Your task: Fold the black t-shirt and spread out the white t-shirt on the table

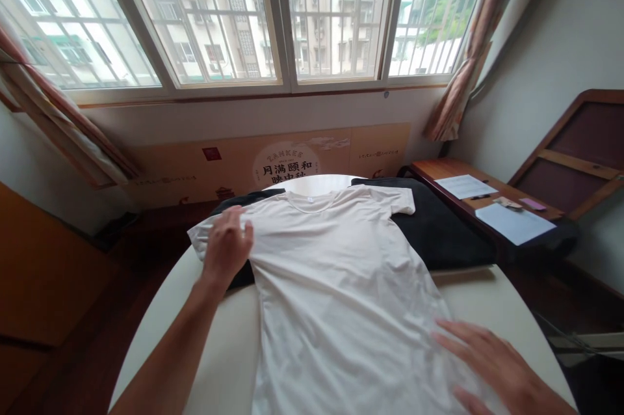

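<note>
A white T-shirt (336, 278) lies spread flat on a round white table (229, 337), its collar toward the window. My left hand (227, 247) rests on the shirt's left sleeve, fingers stretched out flat. My right hand (492, 363) lies palm down on the shirt's lower right edge, fingers spread. Neither hand grips anything. A black garment (439, 233) lies under the shirt, showing beyond it at the right and a little at the left.
A wooden side table (433, 171) at the right carries white papers (514, 223), a pen and small items. A printed cardboard panel (273, 164) leans against the wall below the window. Curtains hang at both sides. Wooden frames lean at the far right.
</note>
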{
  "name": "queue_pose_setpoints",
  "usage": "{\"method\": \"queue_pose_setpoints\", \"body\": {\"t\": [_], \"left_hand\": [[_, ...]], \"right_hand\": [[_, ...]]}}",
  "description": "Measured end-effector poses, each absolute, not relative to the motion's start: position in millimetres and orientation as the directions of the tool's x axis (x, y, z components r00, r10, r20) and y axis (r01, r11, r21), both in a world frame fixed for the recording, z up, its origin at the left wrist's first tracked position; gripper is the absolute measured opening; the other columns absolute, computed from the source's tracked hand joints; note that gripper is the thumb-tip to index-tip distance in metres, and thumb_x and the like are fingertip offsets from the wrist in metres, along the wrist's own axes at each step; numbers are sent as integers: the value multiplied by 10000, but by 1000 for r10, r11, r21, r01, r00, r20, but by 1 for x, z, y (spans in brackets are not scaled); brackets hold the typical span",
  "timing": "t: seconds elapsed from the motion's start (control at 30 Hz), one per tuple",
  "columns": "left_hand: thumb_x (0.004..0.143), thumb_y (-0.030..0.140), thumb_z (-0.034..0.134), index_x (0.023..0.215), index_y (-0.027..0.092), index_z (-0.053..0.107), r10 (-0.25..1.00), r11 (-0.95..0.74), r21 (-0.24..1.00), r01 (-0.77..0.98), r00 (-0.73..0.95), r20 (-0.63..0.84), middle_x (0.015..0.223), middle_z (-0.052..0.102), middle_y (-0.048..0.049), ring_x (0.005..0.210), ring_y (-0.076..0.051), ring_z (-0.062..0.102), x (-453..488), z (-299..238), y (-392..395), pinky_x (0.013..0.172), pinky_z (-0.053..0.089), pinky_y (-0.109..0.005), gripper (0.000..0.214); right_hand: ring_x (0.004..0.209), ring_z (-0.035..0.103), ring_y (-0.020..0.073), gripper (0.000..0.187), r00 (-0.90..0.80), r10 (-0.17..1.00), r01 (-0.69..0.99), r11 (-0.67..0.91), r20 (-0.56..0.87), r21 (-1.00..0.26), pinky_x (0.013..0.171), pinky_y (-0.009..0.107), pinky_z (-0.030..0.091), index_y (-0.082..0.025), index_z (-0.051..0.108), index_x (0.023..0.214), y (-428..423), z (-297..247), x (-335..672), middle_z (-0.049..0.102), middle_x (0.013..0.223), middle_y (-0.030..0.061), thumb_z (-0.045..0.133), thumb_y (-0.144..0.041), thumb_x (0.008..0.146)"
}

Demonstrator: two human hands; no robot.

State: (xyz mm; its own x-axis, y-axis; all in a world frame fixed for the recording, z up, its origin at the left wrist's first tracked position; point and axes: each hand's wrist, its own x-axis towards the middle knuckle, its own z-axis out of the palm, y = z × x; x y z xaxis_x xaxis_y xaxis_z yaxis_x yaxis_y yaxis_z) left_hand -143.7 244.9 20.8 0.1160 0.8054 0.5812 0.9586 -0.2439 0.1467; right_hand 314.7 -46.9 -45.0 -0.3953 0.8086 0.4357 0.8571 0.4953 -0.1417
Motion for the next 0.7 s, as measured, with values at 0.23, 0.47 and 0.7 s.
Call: {"method": "queue_pose_setpoints", "body": {"t": [0.23, 0.47, 0.7], "left_hand": [[1068, 359, 415, 1500, 123, 547, 762, -632, 144, 761, 579, 290, 1651, 482, -178, 1536, -304, 449, -75, -22, 209, 1263, 375, -496, 510], [1059, 452, 445, 1642, 81, 377, 773, -623, 215, 752, 633, 25, 1728, 340, -185, 1619, -291, 305, -61, -26, 197, 1301, 306, -497, 695], [1059, 469, 417, 1670, 105, 332, 785, -596, 229, 769, 618, -33, 1746, 302, -162, 1636, -272, 257, -62, -21, 197, 1313, 265, -498, 716]], "right_hand": [[1196, 729, 280, 326, -137, 932, 888, 266, 336, -375, 1053, 416, 569, -195, 694, 1300, 111, -8, 343, 773, 1270, 124, 562, -338, 1038], [1183, 680, 344, 272, 98, 954, 983, -49, 283, -175, 943, 426, 540, -164, 693, 1218, 218, -18, 367, 731, 1263, 166, 587, -218, 974], [1173, 616, 325, 248, 178, 924, 984, -159, 338, -81, 898, 383, 457, -169, 659, 1110, 220, -18, 378, 699, 1189, 172, 437, -156, 999]]}}
